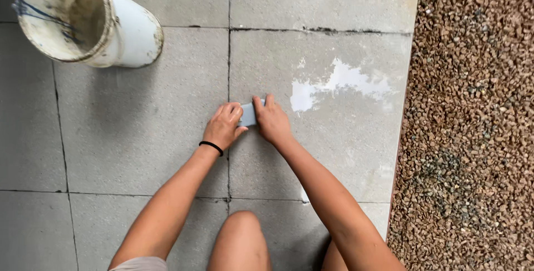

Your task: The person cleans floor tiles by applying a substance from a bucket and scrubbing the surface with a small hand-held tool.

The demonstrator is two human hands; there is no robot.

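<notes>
Centre of frame: small pale blue-grey block [248, 114] pressed on grey paving slabs [139, 132], pinched between left hand [223, 126] and right hand [272, 121], fingers closed on its ends. Black band [211, 147] on left wrist. Just right, white smear [334, 84]. Upper left, dirty white bucket [83, 18], well apart. Right edge: gravel strip [473, 121] along slab border. Bare knee [240, 237] at bottom centre. Open slab at left.
</notes>
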